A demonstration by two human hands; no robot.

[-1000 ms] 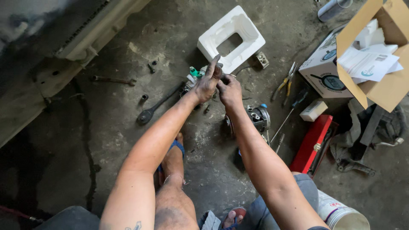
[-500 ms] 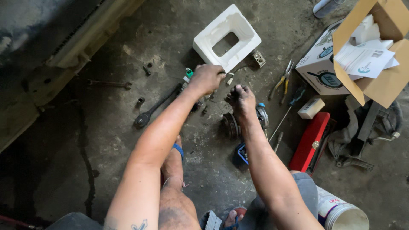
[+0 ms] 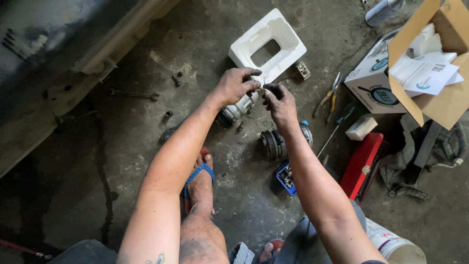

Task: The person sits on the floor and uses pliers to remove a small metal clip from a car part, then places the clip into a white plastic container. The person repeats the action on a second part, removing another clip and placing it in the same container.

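Head view: both hands' fingers (image 3: 254, 86) pinched on a tiny, indistinct part, compressor (image 3: 238, 109) half-hidden beneath.

A white foam packing insert (image 3: 267, 45) lay on the stained concrete floor (image 3: 146, 127). To its right stood an open cardboard box (image 3: 430, 68) containing papers (image 3: 422, 73). Yellow-handled pliers (image 3: 331, 93) and a screwdriver (image 3: 337, 128) lay near the box. A red case (image 3: 364, 164) rested beside a small white block (image 3: 360, 127). A black pulley (image 3: 270, 144) sat above a blue tray (image 3: 285, 177), which possibly held small fasteners. A white bucket (image 3: 398, 244) stood at lower right.
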